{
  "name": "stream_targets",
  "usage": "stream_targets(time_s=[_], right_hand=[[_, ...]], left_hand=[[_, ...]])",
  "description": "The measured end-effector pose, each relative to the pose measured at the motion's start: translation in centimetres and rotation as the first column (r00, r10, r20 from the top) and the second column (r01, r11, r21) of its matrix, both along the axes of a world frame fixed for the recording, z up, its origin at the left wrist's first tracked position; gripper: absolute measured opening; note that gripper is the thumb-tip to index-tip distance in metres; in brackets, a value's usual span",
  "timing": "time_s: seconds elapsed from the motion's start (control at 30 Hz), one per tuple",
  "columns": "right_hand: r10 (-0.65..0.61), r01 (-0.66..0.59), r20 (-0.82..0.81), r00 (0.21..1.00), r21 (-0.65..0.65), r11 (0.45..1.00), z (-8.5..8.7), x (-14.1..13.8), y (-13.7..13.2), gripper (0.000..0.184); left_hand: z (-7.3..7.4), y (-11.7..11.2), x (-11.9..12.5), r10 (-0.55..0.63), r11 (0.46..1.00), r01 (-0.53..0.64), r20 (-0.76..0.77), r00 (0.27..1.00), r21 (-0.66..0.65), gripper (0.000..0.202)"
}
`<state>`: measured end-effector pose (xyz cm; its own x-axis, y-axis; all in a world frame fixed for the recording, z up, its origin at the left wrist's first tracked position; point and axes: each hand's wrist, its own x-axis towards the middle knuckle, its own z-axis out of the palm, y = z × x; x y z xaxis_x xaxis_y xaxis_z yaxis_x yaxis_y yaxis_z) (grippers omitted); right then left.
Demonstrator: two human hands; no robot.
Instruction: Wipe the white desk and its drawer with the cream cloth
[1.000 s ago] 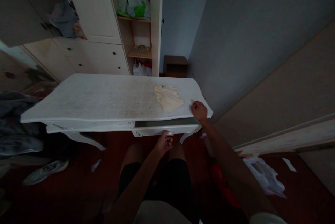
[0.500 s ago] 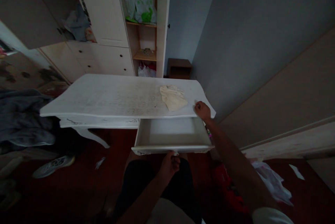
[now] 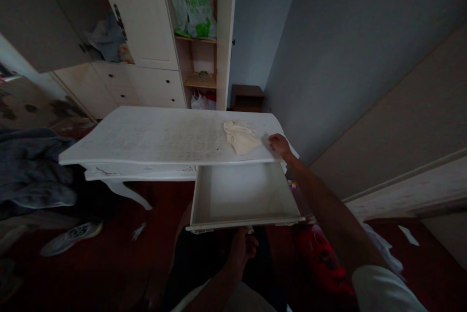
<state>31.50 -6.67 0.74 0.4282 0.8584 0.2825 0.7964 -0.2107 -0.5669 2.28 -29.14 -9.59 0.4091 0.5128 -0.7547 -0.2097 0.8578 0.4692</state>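
Observation:
A white desk with a curved top stands before me, smudged dark across its middle. One drawer is pulled well out at its right half, and its inside looks bare. Below the drawer front, my left hand is closed on the small drawer knob, which the fingers partly hide. My right hand rests as a fist on the right end of the desktop, with no object showing in it. A crumpled cream cloth lies just left of that fist.
Behind the desk stands a cabinet with open shelves and a plastic bag. A grey wall runs along the right. Grey clothing is heaped at left, a shoe on the floor. A red item lies lower right.
The drawer has come further out toward me, with my left hand moving along on its knob. My right fist has shifted slightly left and up on the desktop.

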Motion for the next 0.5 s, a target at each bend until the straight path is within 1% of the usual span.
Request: stream_targets(time_s=[0.07,0.1,0.17,0.2,0.27,0.33,0.37,0.43,0.5], right_hand=[[0.020,-0.020,-0.013,1.000,0.053,0.998,1.1,-1.6,2.0,0.026],[0.039,-0.038,-0.018,0.999,0.072,0.997,1.8,-2.6,3.1,0.033],[0.101,-0.096,-0.049,0.994,0.093,0.991,3.1,-4.8,5.2,0.060],[0.135,-0.132,-0.040,0.990,0.065,0.989,3.7,-5.9,6.2,0.075],[0.162,-0.164,-0.030,0.986,-0.075,0.984,4.6,-7.7,7.9,0.102],[0.162,-0.166,-0.035,0.986,-0.243,0.956,5.2,-8.9,9.2,0.121],[0.150,-0.157,-0.049,0.988,-0.316,0.936,5.3,-9.3,9.7,0.127],[0.117,-0.149,-0.104,0.988,-0.409,0.900,5.1,-9.8,10.6,0.134],[0.094,-0.157,-0.165,0.982,-0.425,0.892,4.7,-9.9,11.1,0.135]], left_hand=[[-0.6,-0.2,0.0,-0.009,1.000,0.009,-0.005,1.000,0.003,0.035],[-1.0,-0.3,0.1,-0.018,1.000,0.018,-0.014,1.000,0.012,0.037],[-2.0,-0.4,0.2,-0.035,0.998,0.037,-0.049,0.998,0.054,0.043],[-2.4,-0.5,0.2,-0.043,0.995,0.048,-0.066,0.997,0.083,0.047],[-3.2,-0.7,0.4,-0.058,0.990,0.071,-0.107,0.993,0.124,0.053],[-3.9,-0.8,0.5,-0.074,0.987,0.091,-0.124,0.989,0.134,0.054],[-4.1,-0.8,0.5,-0.083,0.985,0.100,-0.123,0.989,0.138,0.054],[-4.5,-0.8,0.5,-0.115,0.980,0.130,-0.107,0.988,0.149,0.052],[-5.0,-0.8,0.3,-0.172,0.968,0.187,-0.100,0.980,0.166,0.053]])
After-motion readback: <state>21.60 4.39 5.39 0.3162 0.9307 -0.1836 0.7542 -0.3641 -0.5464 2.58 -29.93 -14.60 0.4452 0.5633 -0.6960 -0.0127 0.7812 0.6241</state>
